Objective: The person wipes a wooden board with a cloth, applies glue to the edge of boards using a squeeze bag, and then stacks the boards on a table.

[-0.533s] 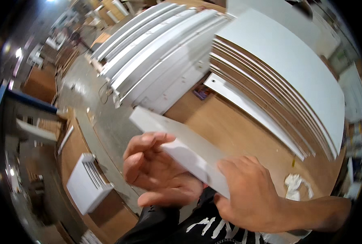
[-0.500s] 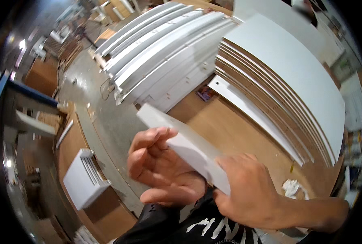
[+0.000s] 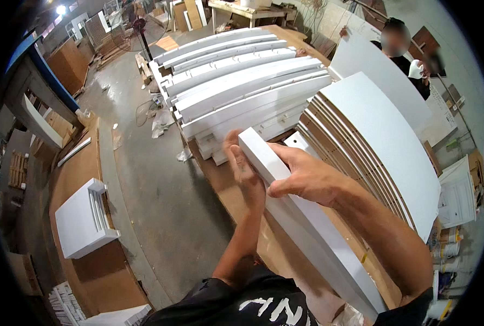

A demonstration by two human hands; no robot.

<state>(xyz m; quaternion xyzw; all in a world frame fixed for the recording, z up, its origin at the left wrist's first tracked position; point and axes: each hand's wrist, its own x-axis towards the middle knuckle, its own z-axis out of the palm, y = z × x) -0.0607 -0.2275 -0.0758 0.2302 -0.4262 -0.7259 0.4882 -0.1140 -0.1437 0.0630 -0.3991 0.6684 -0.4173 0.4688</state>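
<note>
A long white board [image 3: 318, 239] stands on edge in front of me, running from near my body to its squared far end. My right hand [image 3: 302, 174] grips it close to that end, thumb over the near edge and fingers on the far side. Against the board's left face, my left hand [image 3: 244, 168] rests with its fingers stretched upward, slightly blurred; part of it is hidden by the board. Just beyond the board's end lies a stack of white slats [image 3: 242, 87]. To the right is a pile of large white panels [image 3: 378, 125] with brown edges.
A brown worktable [image 3: 285, 244] lies beneath the board. On a lower brown surface at left sits a white slotted piece [image 3: 79, 223]. Grey floor [image 3: 160, 206] runs between. A person [image 3: 397, 49] stands at the back right behind a white sheet [image 3: 378, 70].
The board has swung to point farther away, and both hands have moved to its far end. My left hand went from curled beside it to touching its left face. The view has lifted.
</note>
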